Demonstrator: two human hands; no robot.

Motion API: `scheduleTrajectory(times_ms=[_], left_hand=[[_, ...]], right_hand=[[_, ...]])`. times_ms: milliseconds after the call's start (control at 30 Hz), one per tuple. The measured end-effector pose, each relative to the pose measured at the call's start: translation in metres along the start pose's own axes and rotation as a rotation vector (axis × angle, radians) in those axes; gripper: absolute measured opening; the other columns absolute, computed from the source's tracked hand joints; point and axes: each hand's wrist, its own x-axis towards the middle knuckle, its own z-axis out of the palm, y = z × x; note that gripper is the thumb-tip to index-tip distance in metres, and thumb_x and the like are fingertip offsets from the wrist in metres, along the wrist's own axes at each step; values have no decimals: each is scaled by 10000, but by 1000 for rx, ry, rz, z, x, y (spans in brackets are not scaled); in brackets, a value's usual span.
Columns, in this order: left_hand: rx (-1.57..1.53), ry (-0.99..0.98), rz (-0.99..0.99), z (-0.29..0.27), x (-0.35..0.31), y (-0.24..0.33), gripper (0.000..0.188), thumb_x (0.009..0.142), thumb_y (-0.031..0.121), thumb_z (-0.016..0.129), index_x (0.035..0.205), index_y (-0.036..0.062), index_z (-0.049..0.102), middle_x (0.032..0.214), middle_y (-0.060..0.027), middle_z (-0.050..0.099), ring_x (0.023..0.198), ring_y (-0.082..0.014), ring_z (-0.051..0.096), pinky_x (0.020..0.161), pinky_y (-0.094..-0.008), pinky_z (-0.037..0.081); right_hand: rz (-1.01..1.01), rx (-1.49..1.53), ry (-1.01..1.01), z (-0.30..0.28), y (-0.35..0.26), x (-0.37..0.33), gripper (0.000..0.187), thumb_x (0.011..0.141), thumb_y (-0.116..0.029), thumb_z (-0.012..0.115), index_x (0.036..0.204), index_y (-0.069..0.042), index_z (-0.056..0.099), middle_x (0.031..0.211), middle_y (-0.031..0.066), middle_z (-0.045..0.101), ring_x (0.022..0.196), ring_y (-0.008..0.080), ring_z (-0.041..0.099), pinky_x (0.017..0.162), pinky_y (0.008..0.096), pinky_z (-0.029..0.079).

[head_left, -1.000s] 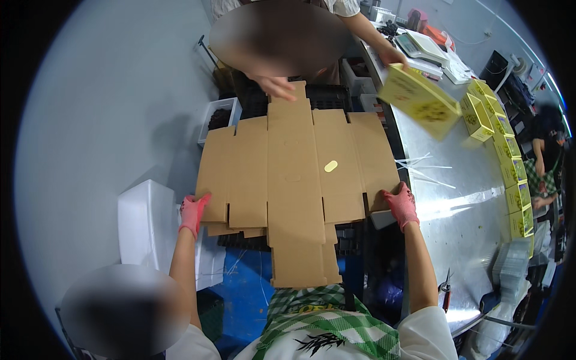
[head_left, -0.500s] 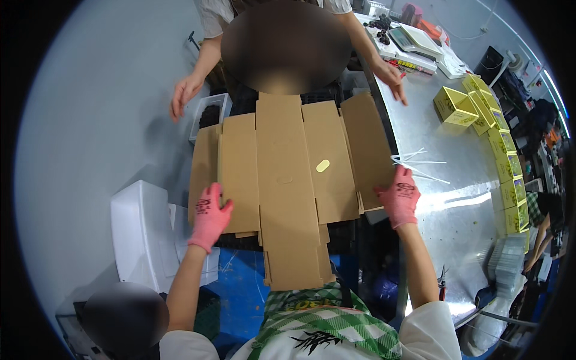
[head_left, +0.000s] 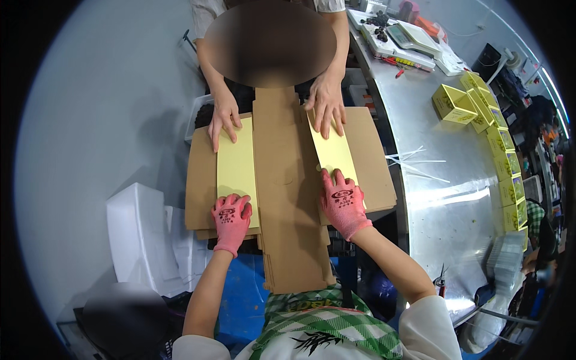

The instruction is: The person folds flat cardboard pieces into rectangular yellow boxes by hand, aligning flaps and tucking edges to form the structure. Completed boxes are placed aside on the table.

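Flat cardboard stack [head_left: 282, 198] lies between the two people, long axis running from wearer to co-worker. Left hand [head_left: 231, 219] half-curled, right hand [head_left: 343, 203] spread flat, both pressing yellow strips [head_left: 237, 165] onto the side flaps, gripping nothing.

— What's carrying it all here?
— A shiny metal table [head_left: 444, 204] curving along the right side.
— And on it?
— Yellow boxes [head_left: 501, 141] lined along its far edge, loose white strips [head_left: 414, 162] near the cardboard stack [head_left: 288, 180], and a scale [head_left: 408, 37] at the top end.
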Motion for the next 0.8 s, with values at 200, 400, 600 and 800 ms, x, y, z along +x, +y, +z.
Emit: scheduleTrajectory(times_ms=[200, 400, 600, 800], left_hand=[[-30, -105, -426, 7, 11, -23, 917, 673, 584, 733, 1325, 28, 405, 1350, -187, 395, 1187, -370, 403, 961, -518, 380], [-606, -204, -508, -21, 38, -35, 809, 650, 286, 834, 1262, -34, 411, 1290, -211, 464, 1016, -355, 588, 857, -404, 497], [-163, 22, 111, -77, 38, 79, 965, 686, 190, 778, 1460, 89, 211, 1449, -263, 215, 1156, -415, 517, 893, -436, 500], [-268, -536, 698, -85, 51, 29, 688, 658, 272, 796, 1265, 80, 534, 1419, -137, 340, 1215, -363, 452, 1012, -401, 413]], right_hand=[[121, 24, 392, 51, 4, 11, 663, 836, -368, 624, 1367, -64, 370, 1300, 197, 438, 1188, 370, 450, 955, 499, 399], [344, 1273, 14, 53, 55, 22, 737, 738, -317, 774, 1291, 9, 412, 1073, 183, 610, 966, 322, 614, 818, 414, 510], [103, 388, 222, -18, 5, 25, 647, 825, -209, 610, 1367, -11, 318, 1233, 245, 511, 863, 382, 643, 764, 427, 532], [-541, 685, 218, -19, 39, 23, 555, 792, 37, 513, 1323, -112, 450, 1433, 219, 331, 1183, 407, 501, 954, 436, 457]])
